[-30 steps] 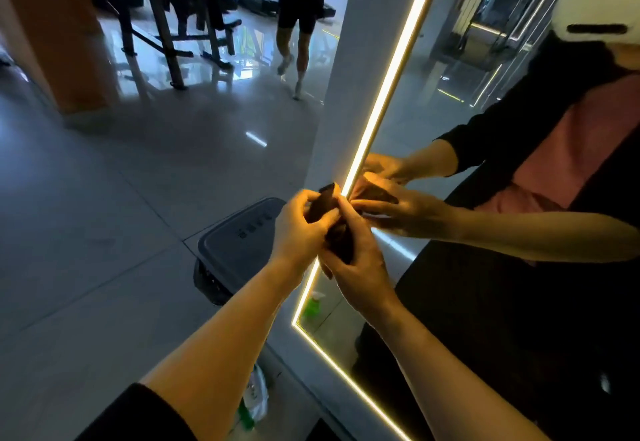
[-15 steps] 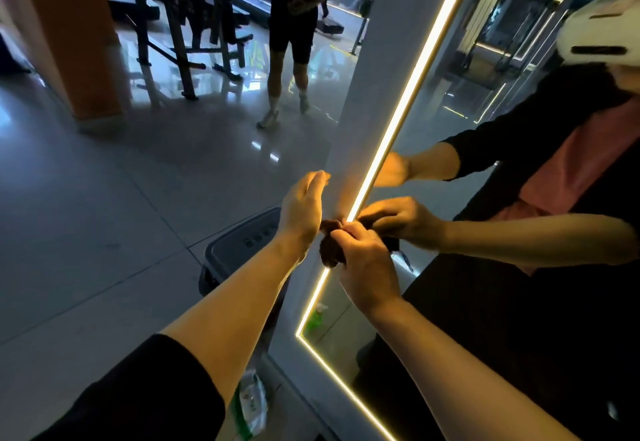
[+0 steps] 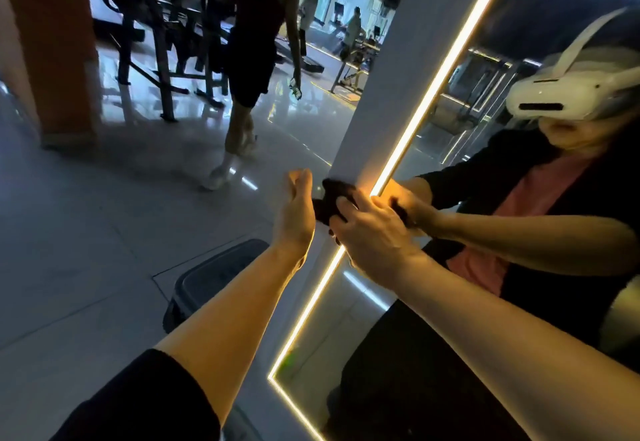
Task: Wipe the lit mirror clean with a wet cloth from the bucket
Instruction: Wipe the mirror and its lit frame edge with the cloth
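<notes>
a gym: black weight racks (image 3: 166,42) on glossy tiled floor (image 3: 69,232), treadmills (image 3: 349,70) farther back, a passer-by in shorts and trainers (image 3: 249,70), a tall led-edged mirror (image 3: 450,149).

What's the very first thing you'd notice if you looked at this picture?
The glowing light strip running slantwise up the mirror's edge stands out most. Right beside it, mid-picture, the right hand grips a dark cloth against the mirror frame, with the left hand at the cloth's other side.
</notes>
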Demonstrator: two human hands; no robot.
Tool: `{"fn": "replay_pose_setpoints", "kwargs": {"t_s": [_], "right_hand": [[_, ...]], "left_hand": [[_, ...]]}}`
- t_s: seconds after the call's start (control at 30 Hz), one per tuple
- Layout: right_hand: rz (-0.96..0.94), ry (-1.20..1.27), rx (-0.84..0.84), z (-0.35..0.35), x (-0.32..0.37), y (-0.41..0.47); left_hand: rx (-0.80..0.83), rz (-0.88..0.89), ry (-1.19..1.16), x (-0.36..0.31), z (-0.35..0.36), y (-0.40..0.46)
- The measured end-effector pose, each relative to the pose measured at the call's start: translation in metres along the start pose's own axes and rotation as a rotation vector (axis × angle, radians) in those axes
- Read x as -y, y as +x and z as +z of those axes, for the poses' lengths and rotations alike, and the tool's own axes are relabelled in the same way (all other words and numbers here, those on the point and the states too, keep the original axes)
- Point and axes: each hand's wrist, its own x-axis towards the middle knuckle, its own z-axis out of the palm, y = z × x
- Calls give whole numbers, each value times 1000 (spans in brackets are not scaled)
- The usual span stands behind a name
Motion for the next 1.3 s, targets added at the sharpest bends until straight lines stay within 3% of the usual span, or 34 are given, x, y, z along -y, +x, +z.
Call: {"fn": "replay_pose_setpoints", "kwargs": {"t_s": [0.17, 0.27, 0.3, 0.4, 0.47, 0.6, 0.73, 0.83, 0.9, 1.03, 1.07, 1.13, 1.17, 1.2, 1.23, 1.27, 1.3], "right_hand": [[111, -115, -61, -35, -27, 14], [-117, -98, 121, -39, -29, 4], [-129, -119, 111, -44, -33, 3], [110, -199, -156, -69, -57, 16], [186, -187, -188, -79, -65, 20], [-81, -113, -9, -75, -59, 3], [206, -140, -192, -111, -87, 24], [-37, -171, -64, -106, -85, 22], [-66, -149, -13, -114, -87, 23], [201, -223, -291, -147, -119, 55], [207, -275, -251, -144, -126, 62], [-5, -308, -87, -115, -147, 64], [-117, -111, -70, -104, -156, 60], [-78, 281, -39, -97, -161, 56], [30, 513, -33, -96, -164, 59], [-4, 265, -119, -100, -165, 65], [-134, -95, -101, -109, -162, 68]], "left_hand": [[71, -9, -20, 3, 5, 2], [40, 47, -61, -10, 22, 8], [27, 84, -38, -17, 27, 10], [28, 173, 10, -38, 38, 17], [36, 179, 9, -49, 43, 19], [83, 189, 14, -71, 51, 17], [196, 141, 27, -94, 63, 21], [201, 79, -27, -107, 71, 18], [190, 42, -31, -110, 72, 17], [190, 50, -65, -112, 72, 17], [173, 70, -60, -114, 73, 16], [122, 137, -29, -118, 73, 17], [100, 170, -21, -121, 73, 18], [91, 196, -22, -125, 73, 18], [91, 217, -31, -128, 73, 19], [95, 233, -23, -133, 72, 20], [94, 252, 1, -136, 73, 22]]}}
